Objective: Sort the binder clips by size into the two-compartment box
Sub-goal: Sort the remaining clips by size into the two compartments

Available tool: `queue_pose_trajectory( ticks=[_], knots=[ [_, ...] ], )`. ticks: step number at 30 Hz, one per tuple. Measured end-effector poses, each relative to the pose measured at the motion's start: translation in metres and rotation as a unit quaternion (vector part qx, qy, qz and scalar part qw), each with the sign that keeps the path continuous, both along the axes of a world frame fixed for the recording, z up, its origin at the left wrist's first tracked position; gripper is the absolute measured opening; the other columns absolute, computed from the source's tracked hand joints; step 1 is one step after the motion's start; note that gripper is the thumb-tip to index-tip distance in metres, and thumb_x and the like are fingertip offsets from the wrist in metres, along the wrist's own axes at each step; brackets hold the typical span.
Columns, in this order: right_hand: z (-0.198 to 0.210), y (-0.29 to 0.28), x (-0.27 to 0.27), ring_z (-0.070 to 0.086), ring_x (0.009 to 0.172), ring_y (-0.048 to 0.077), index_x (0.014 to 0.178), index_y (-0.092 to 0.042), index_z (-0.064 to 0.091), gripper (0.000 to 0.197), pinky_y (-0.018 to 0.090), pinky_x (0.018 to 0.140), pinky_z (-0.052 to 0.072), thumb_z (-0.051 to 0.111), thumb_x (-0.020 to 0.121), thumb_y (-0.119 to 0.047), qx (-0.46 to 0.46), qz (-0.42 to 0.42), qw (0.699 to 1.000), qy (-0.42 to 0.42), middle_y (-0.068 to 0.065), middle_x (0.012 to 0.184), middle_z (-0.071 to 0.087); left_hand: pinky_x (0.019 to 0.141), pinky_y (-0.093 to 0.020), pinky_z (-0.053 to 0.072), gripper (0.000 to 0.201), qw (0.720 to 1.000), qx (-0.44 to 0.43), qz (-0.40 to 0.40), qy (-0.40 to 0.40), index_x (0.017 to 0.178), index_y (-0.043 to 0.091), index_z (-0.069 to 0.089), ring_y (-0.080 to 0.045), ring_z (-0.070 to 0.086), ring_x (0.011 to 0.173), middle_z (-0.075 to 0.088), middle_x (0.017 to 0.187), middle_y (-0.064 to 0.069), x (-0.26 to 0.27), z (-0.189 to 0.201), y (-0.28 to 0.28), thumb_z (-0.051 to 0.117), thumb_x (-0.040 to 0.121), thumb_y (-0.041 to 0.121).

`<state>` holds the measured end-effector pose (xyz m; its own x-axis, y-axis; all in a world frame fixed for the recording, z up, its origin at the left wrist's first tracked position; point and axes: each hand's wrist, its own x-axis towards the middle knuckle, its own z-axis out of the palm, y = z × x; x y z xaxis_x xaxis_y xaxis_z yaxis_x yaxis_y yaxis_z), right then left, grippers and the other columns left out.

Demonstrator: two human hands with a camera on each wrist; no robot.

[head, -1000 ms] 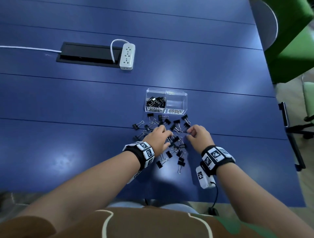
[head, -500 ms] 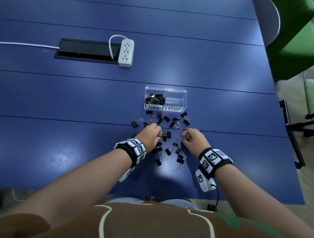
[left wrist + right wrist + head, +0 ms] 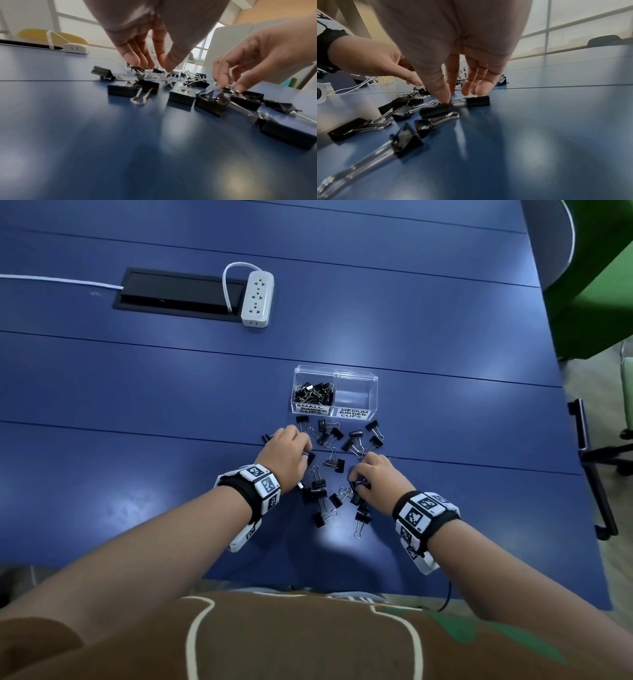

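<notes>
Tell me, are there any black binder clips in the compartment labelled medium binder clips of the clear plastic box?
No, the medium compartment of the clear plastic two-compartment box holds nothing, while black binder clips fill the small compartment.

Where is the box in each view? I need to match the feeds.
Head: the box sits at centre, just beyond the loose clips.
Left wrist: upper centre, slivers of the box show behind the left hand.
Right wrist: centre, a bit of the box label peeks between fingers of the right hand.
Shared landmark: the left hand, seen in all three.
</notes>
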<state>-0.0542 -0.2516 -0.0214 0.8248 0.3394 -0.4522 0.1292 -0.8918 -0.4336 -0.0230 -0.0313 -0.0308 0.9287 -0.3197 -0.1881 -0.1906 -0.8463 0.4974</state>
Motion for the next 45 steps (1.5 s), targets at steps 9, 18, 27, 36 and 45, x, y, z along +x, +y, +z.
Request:
queue_pose_trajectory(
  ticks=[9, 18, 27, 36, 45],
  knots=[
    [0.004, -0.001, 0.0, 0.051, 0.07, 0.016, 0.08, -0.011, 0.058, 0.005, 0.022, 0.065, 0.042, 0.058, 0.079, -0.006, 0.086, -0.103, 0.991, 0.028, -0.004, 0.072, 0.054, 0.093, -0.04, 0.046, 0.033, 0.993, 0.009, -0.107, 0.04, 0.122, 0.013, 0.055, -0.026, 0.046, 0.108, 0.05, 0.113, -0.009, -0.011, 0.0, -0.043, 0.052, 0.088, 0.012],
    [0.032, 0.016, 0.073, 0.048, 0.06, 0.009, 0.09, -0.016, 0.062, 0.013, 0.023, 0.063, 0.048, 0.054, 0.085, -0.008, 0.165, -0.207, 0.962, -0.071, -0.005, 0.07, 0.055, 0.083, -0.04, 0.05, 0.018, 0.99, -0.025, -0.13, 0.039, 0.095, 0.021, 0.072, -0.027, 0.05, 0.104, 0.05, 0.117, -0.009, -0.031, -0.003, -0.024, 0.057, 0.086, 0.02],
    [0.038, 0.077, 0.137, 0.052, 0.076, 0.015, 0.104, -0.013, 0.061, 0.023, 0.024, 0.073, 0.044, 0.048, 0.087, -0.007, 0.115, -0.115, 0.979, -0.121, 0.003, 0.092, 0.06, 0.081, -0.041, 0.051, 0.009, 0.998, -0.054, 0.037, 0.013, 0.088, 0.012, 0.063, -0.024, 0.049, 0.094, 0.05, 0.102, -0.007, -0.025, -0.001, 0.032, 0.057, 0.082, 0.01],
    [0.014, 0.059, 0.043, 0.054, 0.083, 0.014, 0.097, -0.017, 0.06, 0.014, 0.028, 0.084, 0.051, 0.056, 0.085, -0.01, 0.056, -0.013, 0.997, -0.043, -0.002, 0.098, 0.051, 0.084, -0.04, 0.051, 0.023, 0.995, -0.009, 0.033, 0.092, 0.107, 0.017, 0.058, -0.021, 0.051, 0.097, 0.048, 0.106, -0.005, -0.032, -0.002, 0.065, 0.061, 0.084, 0.017],
    [0.004, 0.022, 0.006, 0.051, 0.083, 0.018, 0.104, -0.017, 0.061, 0.017, 0.028, 0.083, 0.044, 0.06, 0.087, -0.016, 0.064, -0.139, 0.987, -0.046, 0.001, 0.102, 0.047, 0.081, -0.037, 0.052, 0.028, 0.996, -0.053, 0.003, 0.066, 0.11, 0.012, 0.06, -0.02, 0.054, 0.086, 0.047, 0.108, -0.007, -0.034, -0.002, 0.053, 0.058, 0.082, 0.005]
  ],
)
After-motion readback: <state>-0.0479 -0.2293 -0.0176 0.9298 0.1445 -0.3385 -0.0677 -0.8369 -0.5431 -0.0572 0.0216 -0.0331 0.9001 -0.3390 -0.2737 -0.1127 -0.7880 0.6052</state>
